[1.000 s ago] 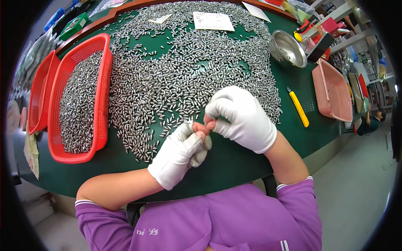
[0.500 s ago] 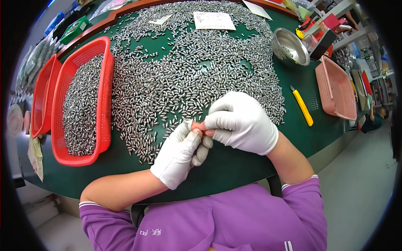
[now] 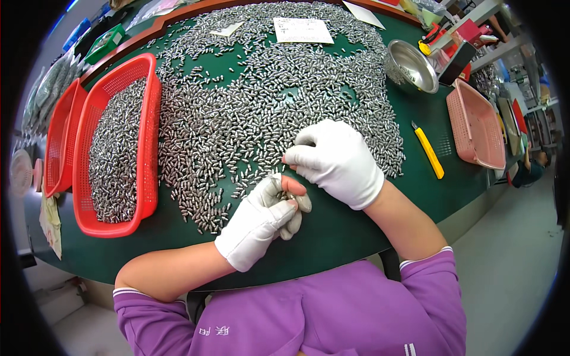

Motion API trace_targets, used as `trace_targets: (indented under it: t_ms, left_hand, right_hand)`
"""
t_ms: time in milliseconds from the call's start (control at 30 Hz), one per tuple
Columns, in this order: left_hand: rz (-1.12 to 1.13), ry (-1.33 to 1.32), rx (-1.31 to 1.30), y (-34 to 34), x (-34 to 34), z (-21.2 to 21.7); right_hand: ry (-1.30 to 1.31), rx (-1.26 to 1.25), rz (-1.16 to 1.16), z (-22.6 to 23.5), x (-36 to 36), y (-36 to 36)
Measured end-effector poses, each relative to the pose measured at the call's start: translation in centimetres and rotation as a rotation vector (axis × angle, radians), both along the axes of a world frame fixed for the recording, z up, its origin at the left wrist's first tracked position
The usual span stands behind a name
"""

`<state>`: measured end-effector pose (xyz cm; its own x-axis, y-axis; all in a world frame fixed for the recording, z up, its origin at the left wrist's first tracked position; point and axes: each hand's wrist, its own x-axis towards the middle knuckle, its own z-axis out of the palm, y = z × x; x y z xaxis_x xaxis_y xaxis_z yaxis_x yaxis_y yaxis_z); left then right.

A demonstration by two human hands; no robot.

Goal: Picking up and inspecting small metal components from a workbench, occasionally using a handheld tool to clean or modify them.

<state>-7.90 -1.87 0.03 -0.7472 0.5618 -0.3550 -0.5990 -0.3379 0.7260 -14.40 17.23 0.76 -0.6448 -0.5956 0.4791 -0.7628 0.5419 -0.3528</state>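
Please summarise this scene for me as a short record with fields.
Table: dark green
Metal pieces: small, silvery, spread across much of the table
Left hand: white glove, thumb tip and a fingertip bare, fingers curled; whether it holds a piece is unclear
Right hand: white glove, fingertips near the pieces' near edge; grip unclear
Left side: red basket holding many more pieces; another red basket beside it
Right side: yellow knife, steel bowl, pink basket
Far side: white paper
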Motion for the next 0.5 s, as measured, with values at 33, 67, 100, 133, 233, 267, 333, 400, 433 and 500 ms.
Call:
trace_targets:
  t_ms: [33,67,100,133,233,267,333,400,433,500]
  left_hand:
    - [-0.018,0.008,0.024,-0.1,-0.1,-0.1]
    - [-0.037,0.015,0.049,-0.1,-0.2,-0.1]
    - [-0.033,0.015,0.048,-0.1,-0.2,-0.1]
    - [-0.034,-0.008,0.046,-0.2,-0.2,-0.1]
    - [-0.029,-0.053,0.023,-0.2,-0.3,-0.3]
    - [-0.026,-0.074,0.0,-0.2,-0.3,-0.4]
    - [0.011,-0.093,0.007,-0.1,-0.2,-0.3]
    - [0.043,-0.112,0.014,0.1,-0.2,0.0]
    - [0.055,-0.126,0.022,0.2,-0.2,0.1]
    - [0.066,-0.141,0.028,0.1,-0.2,0.1]
  right_hand:
    - [0.012,0.04,-0.006,-0.3,0.0,-0.1]
    - [0.025,0.081,-0.012,-0.4,0.0,-0.2]
    - [-0.024,0.138,-0.037,-0.1,0.0,-0.4]
    - [-0.024,0.138,-0.034,0.1,0.2,-0.5]
    - [-0.065,0.236,-0.093,0.4,0.4,-0.7]
    - [-0.092,0.173,-0.099,0.5,0.5,-0.5]
    - [-0.101,-0.012,-0.087,0.4,0.5,-0.3]
    - [-0.209,-0.128,0.004,0.5,0.6,-0.1]
    - [-0.258,-0.131,0.059,1.0,0.7,0.0]
    - [-0.265,-0.147,0.086,1.3,0.8,-0.1]
